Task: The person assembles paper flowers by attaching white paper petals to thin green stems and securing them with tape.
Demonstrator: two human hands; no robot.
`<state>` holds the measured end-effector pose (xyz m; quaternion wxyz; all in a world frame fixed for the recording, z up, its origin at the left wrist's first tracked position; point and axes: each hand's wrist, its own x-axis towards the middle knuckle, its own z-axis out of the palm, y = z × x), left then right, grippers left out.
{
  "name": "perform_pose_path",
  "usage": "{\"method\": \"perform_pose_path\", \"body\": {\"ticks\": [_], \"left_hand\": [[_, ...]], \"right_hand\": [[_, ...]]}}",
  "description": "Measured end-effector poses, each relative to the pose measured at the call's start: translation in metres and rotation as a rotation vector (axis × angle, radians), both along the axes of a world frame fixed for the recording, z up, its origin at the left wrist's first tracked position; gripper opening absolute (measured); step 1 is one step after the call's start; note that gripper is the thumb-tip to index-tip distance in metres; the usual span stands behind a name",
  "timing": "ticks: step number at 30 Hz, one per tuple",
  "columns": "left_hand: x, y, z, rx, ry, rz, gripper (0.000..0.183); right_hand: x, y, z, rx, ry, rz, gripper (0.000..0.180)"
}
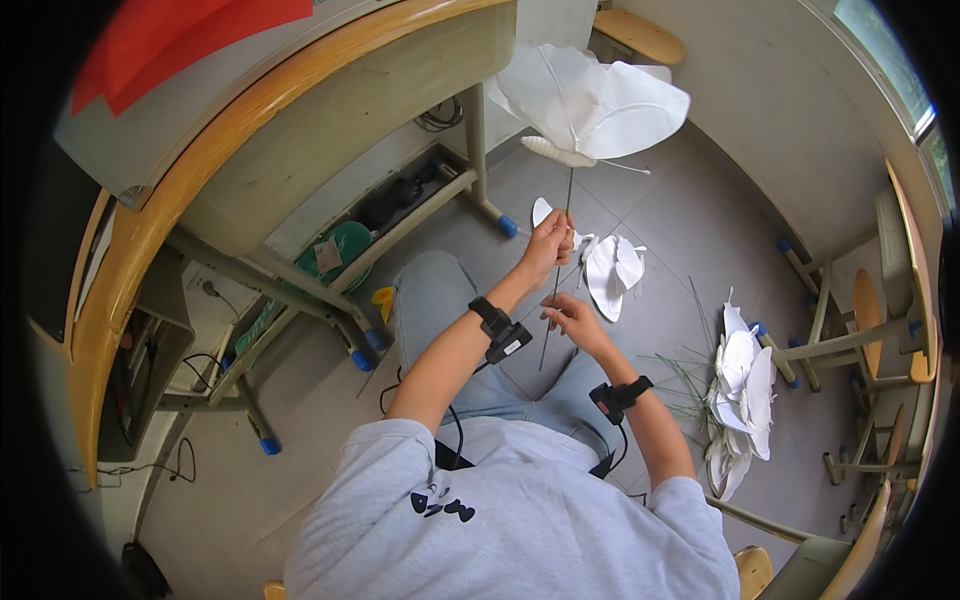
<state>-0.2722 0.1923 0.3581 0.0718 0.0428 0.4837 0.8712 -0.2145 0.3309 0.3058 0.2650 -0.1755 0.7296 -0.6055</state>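
Observation:
A large white artificial butterfly (566,105) with broad wings, a ribbed body and a knobbed antenna stands out in front of me on a thin green stem (569,187). My left hand (551,244) is closed around that stem, a little below the butterfly's body. Lower down, the fingertips of my right hand (576,321) pinch the same stem, and its bare end runs on below them. On the floor just beyond my hands lie smaller white butterflies (611,274), partly hidden by my left hand.
More white butterflies (742,390) lie heaped at right, with green stems (679,379) spread over the floor (300,480). A wood-edged desk (300,82) stands at left, red sheets (187,45) on top and a green object (341,251) below. Desks and chairs (870,330) line the right.

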Motion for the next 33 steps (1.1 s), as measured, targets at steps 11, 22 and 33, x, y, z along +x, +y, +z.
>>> {"method": "perform_pose_path", "body": {"ticks": [11, 22, 33], "left_hand": [[0.027, 0.029, -0.083, -0.284, 0.036, -0.189, 0.021], [0.016, 0.018, -0.076, -0.353, -0.068, -0.167, 0.024], [0.020, 0.004, -0.076, -0.588, 0.057, -0.070, 0.011]], "right_hand": [[0.007, -0.017, -0.103, 0.158, -0.029, -0.066, 0.012], [0.001, 0.001, -0.102, 0.183, -0.059, -0.092, 0.013], [0.000, 0.004, -0.099, 0.329, 0.024, -0.081, 0.014]]}}
